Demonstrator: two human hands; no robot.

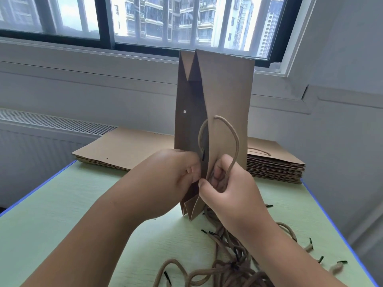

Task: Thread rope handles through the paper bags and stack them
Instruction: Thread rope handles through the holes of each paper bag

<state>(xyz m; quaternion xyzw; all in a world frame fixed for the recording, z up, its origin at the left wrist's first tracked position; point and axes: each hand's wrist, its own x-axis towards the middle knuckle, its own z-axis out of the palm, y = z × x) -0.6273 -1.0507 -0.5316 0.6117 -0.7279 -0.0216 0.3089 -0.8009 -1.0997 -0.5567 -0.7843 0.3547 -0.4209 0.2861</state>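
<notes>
A brown paper bag (226, 96) stands on its side on the green table, its open edge turned toward me. My left hand (176, 179) pinches the bag's left panel near the rope's black tip. My right hand (230, 189) grips the right panel and the tan rope handle (235, 137), which loops up out of a hole in that panel. A small punched hole (184, 111) shows in the left panel. A tangle of loose ropes (228, 266) with black tips lies on the table below my right forearm.
Two piles of flat brown bags lie at the table's far edge: one without handles (116, 150) at the left, a thicker one with rope handles (275, 164) at the right. A radiator and window sit behind. The table (62, 214) has blue edges.
</notes>
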